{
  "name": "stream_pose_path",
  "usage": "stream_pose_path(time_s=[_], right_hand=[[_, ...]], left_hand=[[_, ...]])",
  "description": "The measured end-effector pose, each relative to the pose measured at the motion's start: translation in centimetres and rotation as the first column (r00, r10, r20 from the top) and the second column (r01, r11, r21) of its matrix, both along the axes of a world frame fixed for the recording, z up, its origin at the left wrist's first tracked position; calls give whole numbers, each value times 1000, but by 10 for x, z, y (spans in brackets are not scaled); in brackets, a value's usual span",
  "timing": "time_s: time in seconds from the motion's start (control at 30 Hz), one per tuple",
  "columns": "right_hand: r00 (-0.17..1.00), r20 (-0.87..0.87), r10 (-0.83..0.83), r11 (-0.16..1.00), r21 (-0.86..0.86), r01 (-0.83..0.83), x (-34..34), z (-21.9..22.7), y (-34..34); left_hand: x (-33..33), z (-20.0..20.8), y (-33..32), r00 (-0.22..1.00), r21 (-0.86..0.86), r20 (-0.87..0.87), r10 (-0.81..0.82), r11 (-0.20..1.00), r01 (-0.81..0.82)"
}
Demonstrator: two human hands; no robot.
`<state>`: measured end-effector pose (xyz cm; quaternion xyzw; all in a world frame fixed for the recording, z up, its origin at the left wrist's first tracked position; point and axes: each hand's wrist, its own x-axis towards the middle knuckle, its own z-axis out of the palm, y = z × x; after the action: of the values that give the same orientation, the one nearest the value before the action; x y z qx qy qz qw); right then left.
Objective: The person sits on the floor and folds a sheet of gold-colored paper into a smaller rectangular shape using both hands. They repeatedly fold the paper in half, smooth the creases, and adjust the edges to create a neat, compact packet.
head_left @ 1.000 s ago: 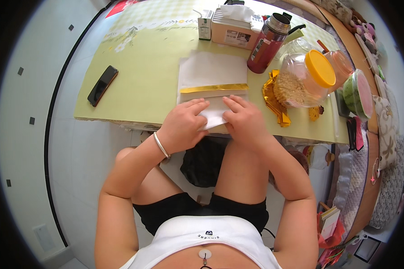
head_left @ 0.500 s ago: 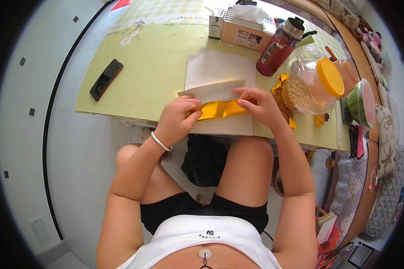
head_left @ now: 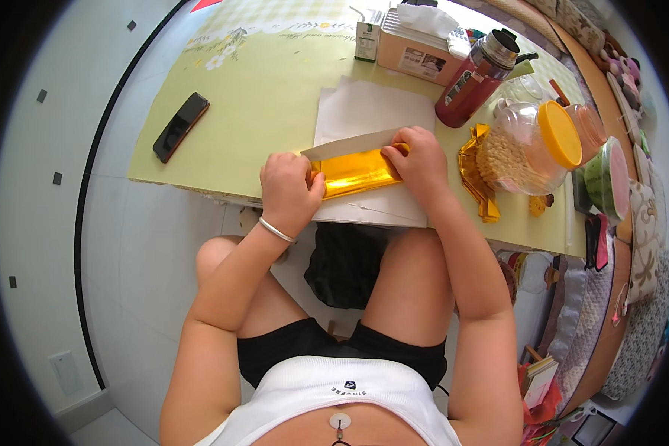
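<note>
A sheet of gold foil paper [head_left: 355, 173] with a pale back is folded over on itself, its shiny side facing up. My left hand [head_left: 288, 189] pinches its left end, and my right hand [head_left: 418, 165] grips the right end, with the thumb on the gold face. Beneath it lie white paper sheets [head_left: 375, 111] at the table's near edge. To the right of my right hand sits a crumpled or folded gold foil piece [head_left: 485, 201], partly behind a clear jar [head_left: 524, 152] with a yellow lid.
A phone [head_left: 181, 126] lies at the left of the table [head_left: 253, 97]. Toward the back right stand a small carton [head_left: 367, 39], a tissue box [head_left: 418, 53] and a dark red bottle [head_left: 474, 82]. A cut watermelon [head_left: 606, 175] is at the far right.
The fold has come further down, with more of the gold face showing and less of the pale flap. My hands now press closer on both ends.
</note>
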<state>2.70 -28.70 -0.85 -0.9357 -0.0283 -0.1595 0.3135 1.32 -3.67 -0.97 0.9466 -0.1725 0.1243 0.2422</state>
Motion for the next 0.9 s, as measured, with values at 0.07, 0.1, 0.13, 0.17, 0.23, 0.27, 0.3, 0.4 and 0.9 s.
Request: stream_pose_path(time_s=[0.07, 0.1, 0.13, 0.17, 0.23, 0.27, 0.3, 0.4, 0.9], right_hand=[[1000, 20, -8, 1000, -3, 9, -1, -2, 1], [999, 35, -9, 1000, -4, 10, -1, -4, 1], [999, 49, -11, 1000, -4, 11, -1, -5, 0], [998, 58, -6, 1000, -1, 6, -1, -6, 1], [997, 73, 2, 1000, -2, -2, -1, -8, 0], [996, 91, -10, 1000, 20, 8, -1, -9, 0], [994, 110, -20, 999, 42, 15, -2, -9, -1], [996, 46, -76, 983, 171, 67, -7, -6, -7], [985, 169, -46, 999, 19, 43, -14, -18, -13]], left_hand=[[-4, 6, -4, 964, 49, 259, -51, 998, 39], [-7, 8, -8, 920, 78, 384, -80, 996, 54], [-10, 8, -12, 917, 91, 344, -201, 979, 180], [-13, 7, -18, 898, 99, 302, -320, 948, 304], [-24, 2, -28, 885, 140, 86, -458, 885, 444], [-29, -2, -33, 893, 212, 65, -445, 881, 424], [-32, -6, -35, 902, 284, 47, -430, 871, 400], [-33, -13, -33, 896, 321, 55, -442, 857, 403], [-30, -6, -34, 910, 332, 17, -413, 861, 385]])
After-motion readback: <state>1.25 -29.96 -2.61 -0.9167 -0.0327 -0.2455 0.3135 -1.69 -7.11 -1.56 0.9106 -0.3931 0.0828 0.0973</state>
